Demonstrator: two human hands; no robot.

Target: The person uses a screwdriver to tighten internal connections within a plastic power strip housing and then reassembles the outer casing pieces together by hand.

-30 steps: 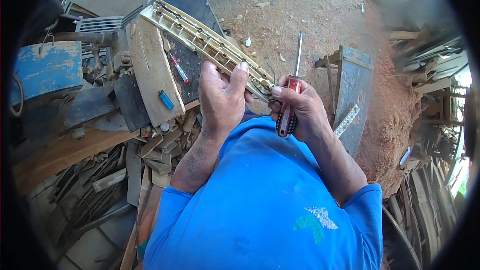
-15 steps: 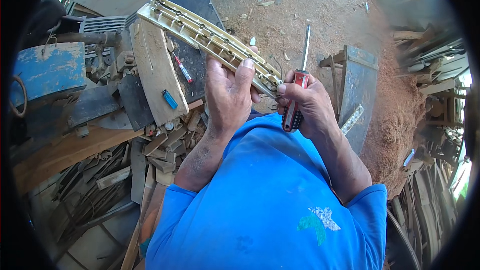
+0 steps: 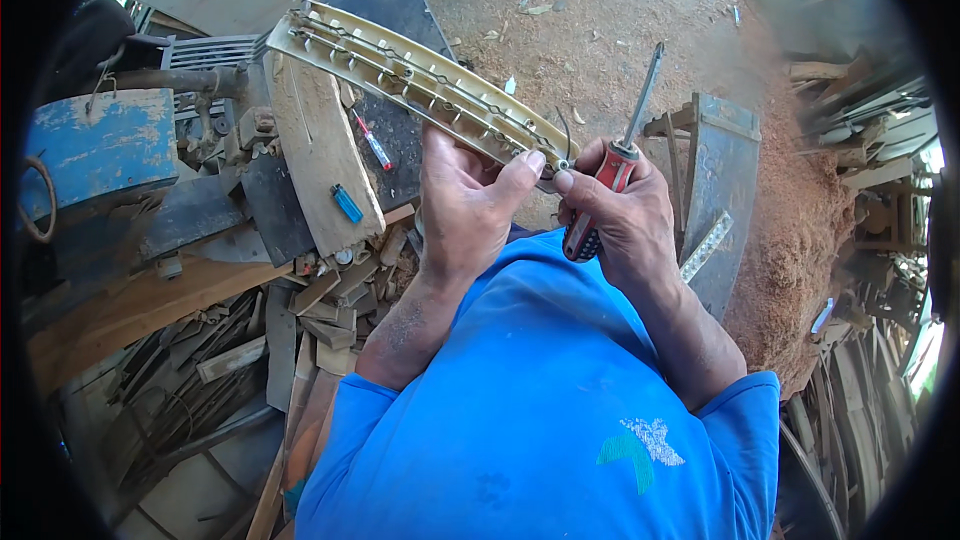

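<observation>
My left hand [image 3: 466,208] is closed round the near right part of an opened cream power strip [image 3: 415,80], its thumb on the inside near the end. The long shell slants up to the far left, showing metal contact strips and plastic ribs. My right hand [image 3: 636,208] grips a red and black screwdriver [image 3: 617,167] against the palm, its shaft pointing up and away from the strip. The right thumb and forefinger pinch at the strip's near end; whatever is between them is too small to make out. A thin dark wire [image 3: 568,130] curves up beside that end.
On a worn wooden board [image 3: 318,155] to the left lie a blue lighter [image 3: 347,203] and a small red and clear screwdriver [image 3: 373,143]. Wood scraps [image 3: 335,305] pile below. A dark panel [image 3: 722,200] stands at right, beside a sawdust heap [image 3: 790,270].
The power strip has tipped, showing more of its far inner wall. My left thumb has slid towards the near end, beside the right thumb. The screwdriver's shaft now leans further right.
</observation>
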